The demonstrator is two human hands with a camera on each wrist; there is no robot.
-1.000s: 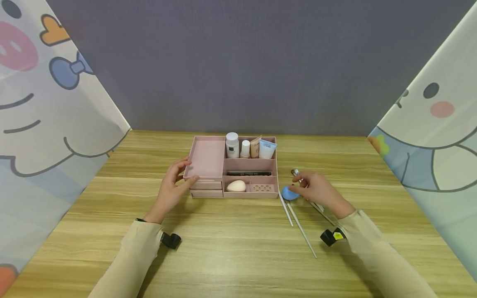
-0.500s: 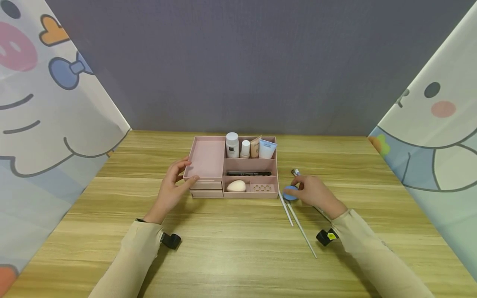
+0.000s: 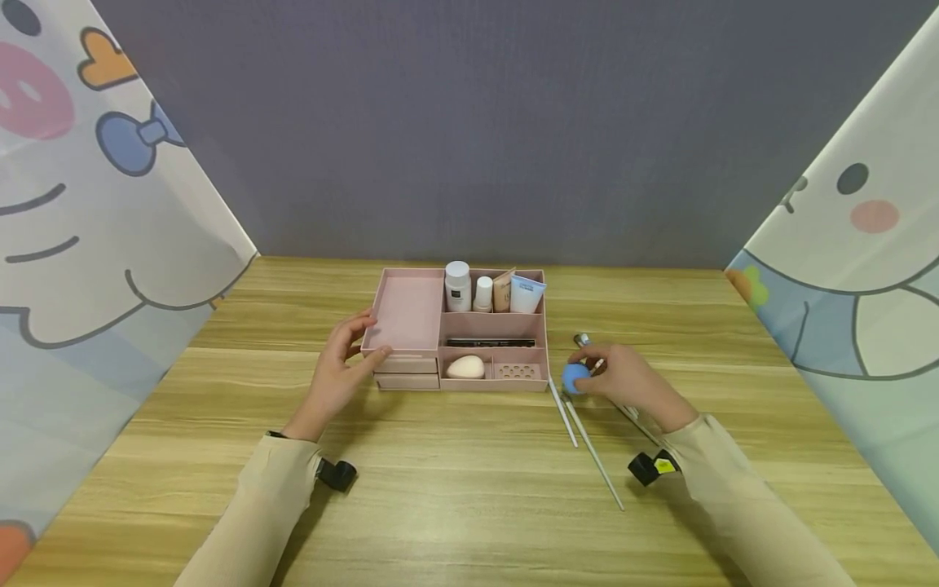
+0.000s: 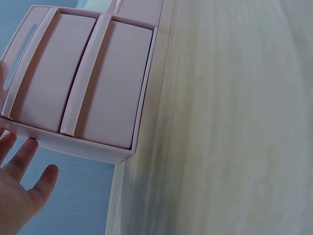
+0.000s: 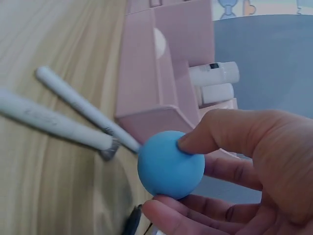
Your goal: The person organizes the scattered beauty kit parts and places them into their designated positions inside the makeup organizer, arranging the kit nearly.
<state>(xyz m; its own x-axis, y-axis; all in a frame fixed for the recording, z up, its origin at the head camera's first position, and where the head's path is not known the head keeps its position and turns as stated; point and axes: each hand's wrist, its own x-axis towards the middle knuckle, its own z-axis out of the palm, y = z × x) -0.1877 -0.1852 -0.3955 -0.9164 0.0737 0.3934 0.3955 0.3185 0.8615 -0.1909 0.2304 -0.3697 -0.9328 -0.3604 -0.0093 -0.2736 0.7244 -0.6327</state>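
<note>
One blue makeup sponge (image 5: 171, 164) is pinched between the thumb and fingers of your right hand (image 3: 631, 381), makeup brushes (image 5: 58, 122) lying just beneath and beside that hand. Your left hand (image 3: 337, 375), its fingers spread and relaxed, touches the left end of the pink cosmetics organizer (image 3: 407, 306), which stands between your two hands.
</note>
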